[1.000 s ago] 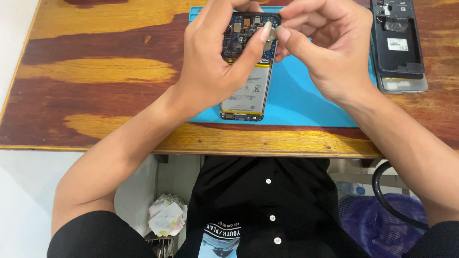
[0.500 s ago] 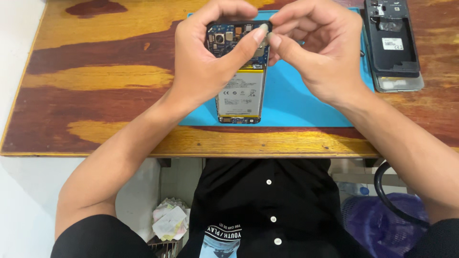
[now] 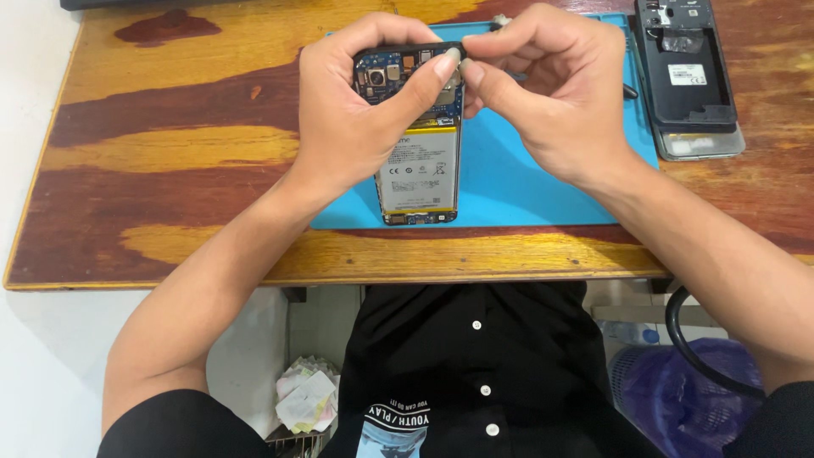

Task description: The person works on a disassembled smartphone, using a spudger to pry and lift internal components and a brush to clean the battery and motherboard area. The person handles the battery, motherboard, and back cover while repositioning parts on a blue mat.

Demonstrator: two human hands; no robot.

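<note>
Gripping an opened phone (image 3: 417, 144) with its back removed, the left hand (image 3: 360, 110) wraps around the top end, thumb pressed across the exposed circuit board. The phone is tilted up off the blue mat (image 3: 526, 182), its lower end resting near the mat's front edge, and the pale battery faces up. The right hand (image 3: 551, 93) pinches narrowly at the phone's top right corner, fingertips meeting the left thumb; whether it holds a small part there I cannot tell. A slip of the pinching fingers could likely bend or tear something delicate on the board. A second phone shell (image 3: 687, 76) lies well apart on the wooden table (image 3: 170, 170), at the mat's right edge.
</note>
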